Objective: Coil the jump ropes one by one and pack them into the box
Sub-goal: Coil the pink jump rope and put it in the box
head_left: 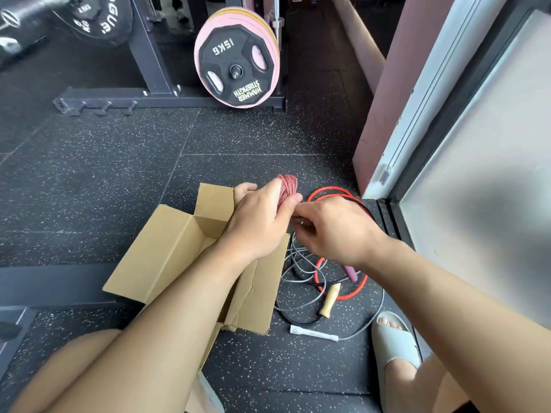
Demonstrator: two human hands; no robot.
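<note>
We are on a speckled gym floor, with a plate rack ahead. The box stands open, its inside mostly hidden by our arm. Over its far right corner our left hand grips a pink coil, and our right hand pinches the coil's side. A red rope and grey ropes lie tangled beside the box.

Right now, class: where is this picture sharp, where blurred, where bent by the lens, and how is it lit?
Head view: the left hand, right hand and pink rope coil are sharp; the black weight plate at top left is blurred; the window frame at right bows with wide-angle distortion; soft light comes through the frosted pane, no hard glare.
</note>
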